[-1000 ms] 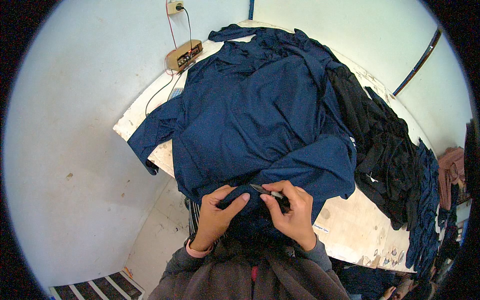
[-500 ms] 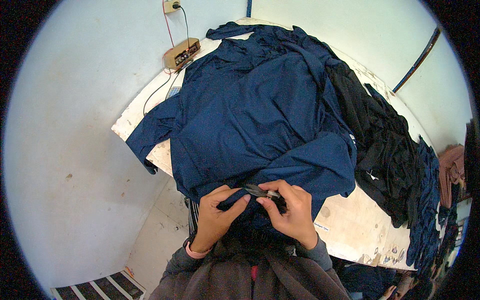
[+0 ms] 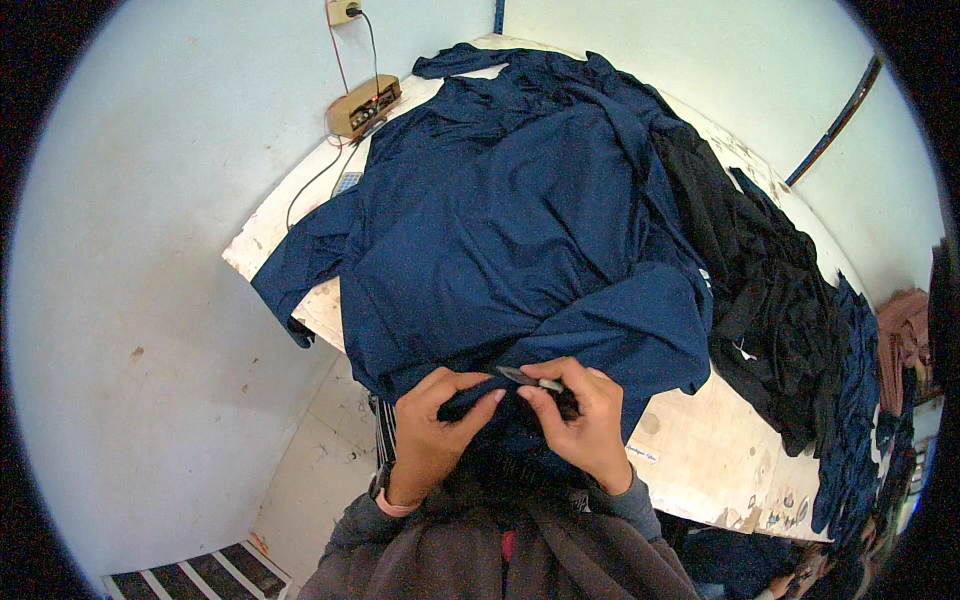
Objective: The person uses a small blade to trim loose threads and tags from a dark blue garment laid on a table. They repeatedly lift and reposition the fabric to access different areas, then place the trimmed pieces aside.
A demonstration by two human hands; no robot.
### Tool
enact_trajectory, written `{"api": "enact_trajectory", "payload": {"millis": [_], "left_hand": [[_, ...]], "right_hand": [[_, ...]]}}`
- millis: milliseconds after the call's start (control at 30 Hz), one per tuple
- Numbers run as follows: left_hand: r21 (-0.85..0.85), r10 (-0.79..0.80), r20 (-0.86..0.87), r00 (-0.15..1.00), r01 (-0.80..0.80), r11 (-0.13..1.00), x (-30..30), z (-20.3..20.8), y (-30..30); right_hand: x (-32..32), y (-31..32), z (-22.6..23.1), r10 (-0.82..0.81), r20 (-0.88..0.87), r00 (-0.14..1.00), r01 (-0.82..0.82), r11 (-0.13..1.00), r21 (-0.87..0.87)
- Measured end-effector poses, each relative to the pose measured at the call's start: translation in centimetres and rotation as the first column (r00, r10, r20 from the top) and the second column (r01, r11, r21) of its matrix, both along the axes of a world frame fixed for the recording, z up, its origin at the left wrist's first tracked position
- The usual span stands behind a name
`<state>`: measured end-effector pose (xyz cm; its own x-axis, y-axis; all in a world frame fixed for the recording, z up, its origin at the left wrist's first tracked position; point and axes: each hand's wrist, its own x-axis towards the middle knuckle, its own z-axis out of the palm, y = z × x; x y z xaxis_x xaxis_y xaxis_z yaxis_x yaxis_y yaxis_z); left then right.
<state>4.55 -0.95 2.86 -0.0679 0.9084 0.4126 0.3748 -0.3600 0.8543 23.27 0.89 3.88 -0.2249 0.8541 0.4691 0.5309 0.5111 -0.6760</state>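
Fingers of the right hand (image 3: 590,428) are folded around small snips (image 3: 516,376). The left hand (image 3: 436,418) pinches blue cloth (image 3: 500,220) just beside the tip. Most of it lies on the table (image 3: 690,440); its weight could tug, so the tip might poke skin or make a hole.

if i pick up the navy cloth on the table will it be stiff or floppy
The navy cloth will probably be floppy: it lies in soft folds, and its left end droops past the edge of the table. It may trail rather than lift cleanly, since it spreads wide. It might also tug the black cloth, as the two seem to touch.
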Motion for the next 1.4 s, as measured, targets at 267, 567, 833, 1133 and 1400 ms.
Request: {"api": "enact_trajectory", "payload": {"millis": [267,567,833,1133,1400], "left_hand": [[0.373,0.217,-0.315,0.924,-0.090,0.924,-0.9,-2.2,-0.4],[0.097,0.171,0.082,0.982,-0.179,0.979,0.2,-2.0,-0.3],[-0.369,0.211,0.745,0.633,0.128,0.921,-1.1,-1.5,0.5],[-0.367,0.196,0.498,0.845,0.001,0.930,-2.5,-4.5,1.3],[0.156,-0.026,-0.189,0.982,0.056,0.986,-3.0,-3.3,-1.2]], "right_hand": [[-0.2,-1.0,-0.3,0.014,-0.109,0.994,-0.012,1.000,0.011],[-0.6,-1.3,-0.9,-0.002,-0.062,0.998,0.007,0.997,0.076],[0.5,-1.8,-1.8,-0.198,-0.472,0.859,0.086,0.965,-0.248],[-0.2,-1.8,-3.9,0.021,-0.505,0.863,-0.400,0.640,-0.656],[-1.6,0.1,-6.9,-0.162,-0.665,0.729,-0.432,0.646,-0.630]]}}
